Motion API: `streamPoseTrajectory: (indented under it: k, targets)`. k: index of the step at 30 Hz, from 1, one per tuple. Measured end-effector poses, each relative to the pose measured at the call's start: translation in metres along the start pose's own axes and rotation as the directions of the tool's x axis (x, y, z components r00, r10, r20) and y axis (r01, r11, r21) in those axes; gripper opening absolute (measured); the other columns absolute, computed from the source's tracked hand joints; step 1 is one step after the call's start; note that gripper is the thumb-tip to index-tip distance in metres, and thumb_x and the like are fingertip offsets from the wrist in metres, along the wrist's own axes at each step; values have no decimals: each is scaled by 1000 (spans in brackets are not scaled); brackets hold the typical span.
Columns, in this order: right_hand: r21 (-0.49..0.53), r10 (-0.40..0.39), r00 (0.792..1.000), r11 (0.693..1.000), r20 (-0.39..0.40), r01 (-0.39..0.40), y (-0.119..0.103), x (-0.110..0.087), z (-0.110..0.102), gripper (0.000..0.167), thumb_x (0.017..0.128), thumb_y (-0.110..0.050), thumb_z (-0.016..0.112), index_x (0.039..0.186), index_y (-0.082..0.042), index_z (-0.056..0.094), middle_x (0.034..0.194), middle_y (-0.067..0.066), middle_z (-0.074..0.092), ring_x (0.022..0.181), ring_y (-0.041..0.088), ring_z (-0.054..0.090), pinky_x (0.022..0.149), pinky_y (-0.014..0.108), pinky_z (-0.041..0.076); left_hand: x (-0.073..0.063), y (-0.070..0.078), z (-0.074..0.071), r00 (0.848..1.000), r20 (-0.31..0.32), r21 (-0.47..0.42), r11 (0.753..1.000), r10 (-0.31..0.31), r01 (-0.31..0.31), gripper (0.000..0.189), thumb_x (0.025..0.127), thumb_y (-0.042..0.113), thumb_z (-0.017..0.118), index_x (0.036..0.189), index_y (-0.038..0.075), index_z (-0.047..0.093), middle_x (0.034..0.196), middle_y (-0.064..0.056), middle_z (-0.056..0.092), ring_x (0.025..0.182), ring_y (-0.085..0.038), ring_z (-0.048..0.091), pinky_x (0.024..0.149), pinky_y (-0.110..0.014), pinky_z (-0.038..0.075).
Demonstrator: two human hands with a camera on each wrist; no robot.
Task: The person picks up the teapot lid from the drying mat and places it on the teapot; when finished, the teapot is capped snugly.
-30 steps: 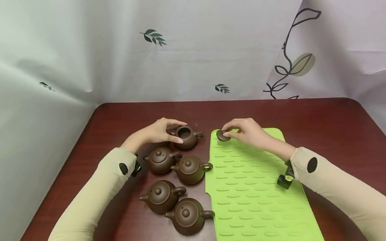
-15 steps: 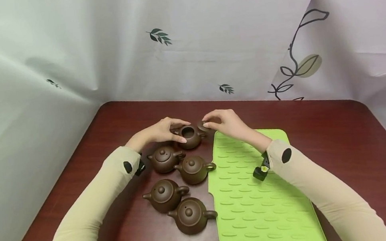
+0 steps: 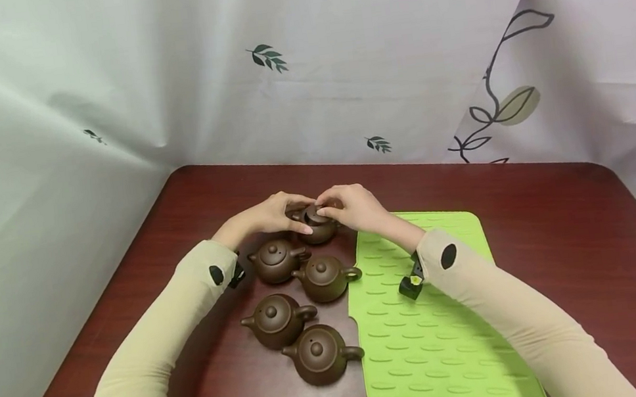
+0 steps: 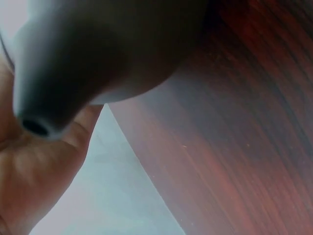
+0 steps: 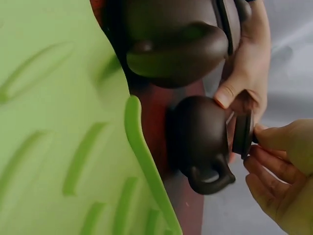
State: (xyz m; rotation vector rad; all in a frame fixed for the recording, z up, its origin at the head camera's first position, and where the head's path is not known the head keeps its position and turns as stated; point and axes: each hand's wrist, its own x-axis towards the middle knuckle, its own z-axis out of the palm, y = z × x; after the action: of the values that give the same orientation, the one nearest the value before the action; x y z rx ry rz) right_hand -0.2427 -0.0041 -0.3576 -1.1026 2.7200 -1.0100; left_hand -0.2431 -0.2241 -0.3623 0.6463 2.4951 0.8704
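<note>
At the back of the group stands a dark brown teapot [image 3: 317, 233], its mouth partly uncovered. My left hand [image 3: 263, 218] holds its body between thumb and fingers from the spout side. In the left wrist view the spout [image 4: 58, 93] lies close over the palm. My right hand [image 3: 355, 208] pinches the small round lid [image 5: 243, 134] by its knob. The right wrist view shows that lid tilted at the teapot's opening, a gap visible along part of the rim. The teapot's handle [image 5: 212, 182] points toward the green mat side. My right hand partly hides the pot in the head view.
Several lidded brown teapots stand nearer on the red-brown table: one [image 3: 276, 261] just in front, another [image 3: 324, 278] beside the mat, two more [image 3: 277, 321] [image 3: 319, 355] closer. A ribbed green mat [image 3: 433, 356] lies under the right forearm. White patterned sheeting [image 3: 307, 107] surrounds the table.
My right hand has carried the lid leftward from above the mat's far corner to the teapot's mouth. My left hand keeps its hold on the pot.
</note>
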Motion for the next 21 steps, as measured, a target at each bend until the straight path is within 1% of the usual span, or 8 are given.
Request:
streamPoseTrajectory:
  k: [2,4,9,13,16,18,21]
  targets:
    - [-20,2,1000,1000,5,-2,-2,1,2,20,90,-25,64,105,-14,71,104,2,68,74,14,58,68,31,47,0,1,-1,1000,6,-3,1000,3,-3,68,80,34,74,138,13,46,139,-6,48,127,-21,45,103,-42,38]
    - [-34,4,1000,999,-4,-5,-4,2,3,20,89,-25,64,104,-13,71,103,2,68,73,15,59,67,31,47,1,3,-2,1000,6,-12,1000,8,-8,66,80,33,74,138,13,47,139,-6,48,127,-21,45,103,-42,37]
    - [-68,4,1000,998,-20,-5,-5,7,6,21,89,-26,65,103,-13,71,105,2,68,93,17,63,78,35,50,1,5,-3,1000,-2,-22,1000,3,-3,63,80,31,74,136,14,49,138,-4,49,128,-21,44,104,-42,36]
    - [-88,6,1000,996,3,-6,-4,9,10,21,89,-27,64,103,-13,71,106,3,67,97,19,62,81,37,50,1,2,-2,1000,7,-33,999,-12,12,63,81,32,73,137,15,48,140,-4,48,129,-21,43,104,-42,36]
    - [-85,6,1000,996,8,-5,-3,8,12,21,89,-26,65,104,-13,70,106,3,67,97,19,62,81,36,50,0,0,-1,1000,8,-31,999,-11,12,64,82,34,72,138,16,47,140,-4,47,128,-21,43,104,-42,37]
    - [-72,1,1000,997,6,-1,-2,6,13,22,89,-26,65,105,-13,70,106,4,67,96,19,62,81,36,50,-1,-1,0,1000,9,-22,1000,-9,9,64,82,35,72,138,16,47,140,-4,47,128,-21,44,104,-42,37]
    - [-42,-7,1000,999,6,7,-2,1,12,25,89,-26,65,110,-12,68,109,4,66,99,19,61,84,37,49,-4,-1,1,1000,16,25,1000,-3,3,65,83,38,69,139,17,44,140,-3,47,127,-21,44,103,-43,37]
